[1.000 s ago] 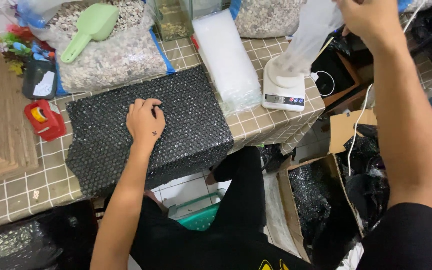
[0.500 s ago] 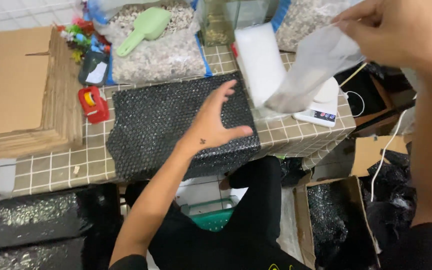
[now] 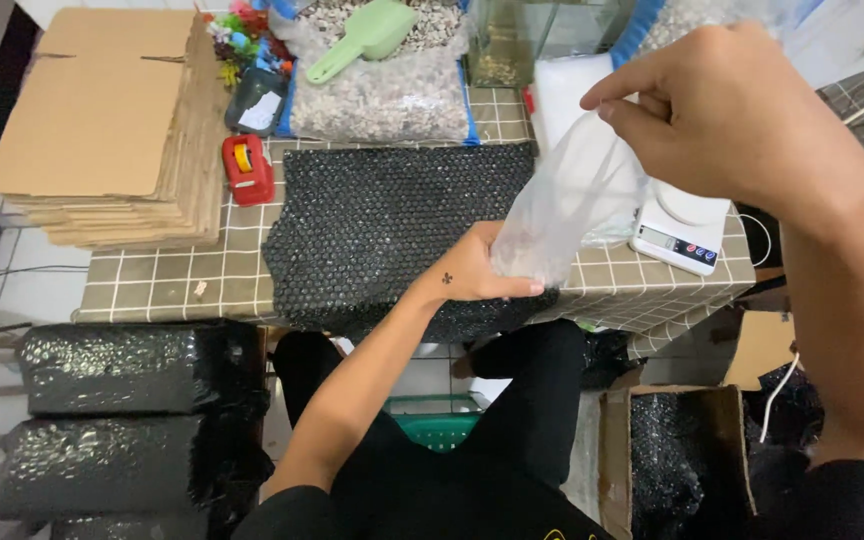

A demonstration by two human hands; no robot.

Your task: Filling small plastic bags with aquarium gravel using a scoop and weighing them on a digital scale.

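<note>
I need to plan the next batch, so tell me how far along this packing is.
Done: the black bubble wrap sheet lies spread on the tiled table. In hand: the right hand pinches the top of a clear plastic bag, and the left hand supports its bottom above the sheet. Left: the bag is not yet laid down or wrapped; the flat cardboard boxes remain stacked.

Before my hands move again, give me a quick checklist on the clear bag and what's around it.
1. Right hand pinches the clear bag's top: ok.
2. Left hand supports the bag's bottom: ok.
3. Bag hangs upright, gravel at the bottom: ok.
4. Bag mouth sealed: cannot tell.
5. Black bubble wrap lies flat on the table below: ok.
6. White scale platform free: cannot tell, the bag partly hides it.
</note>
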